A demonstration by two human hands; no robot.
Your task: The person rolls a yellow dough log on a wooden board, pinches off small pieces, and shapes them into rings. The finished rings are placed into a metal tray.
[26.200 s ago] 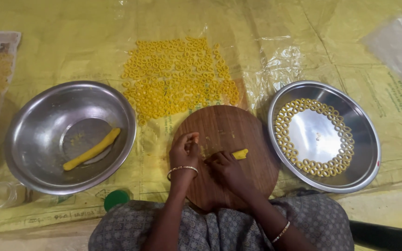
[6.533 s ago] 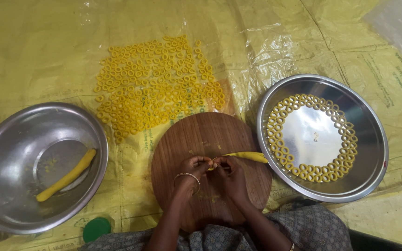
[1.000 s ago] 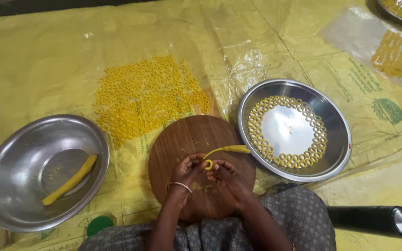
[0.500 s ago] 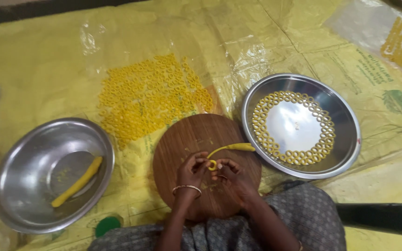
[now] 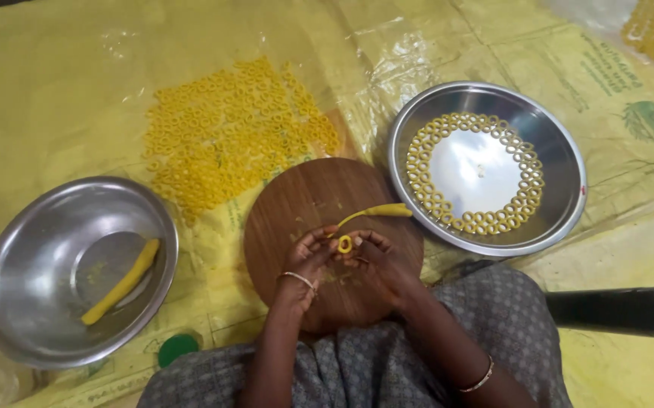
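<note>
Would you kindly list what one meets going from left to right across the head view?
Steel bowl holding a dough stick → green lid → round wooden board → steel plate ringed with dough loops → black cylinder.

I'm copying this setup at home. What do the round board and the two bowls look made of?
The round board looks like dark, matte wood, with visible grain. The left bowl and the right plate look like polished steel: silvery, with bright reflections.
</note>
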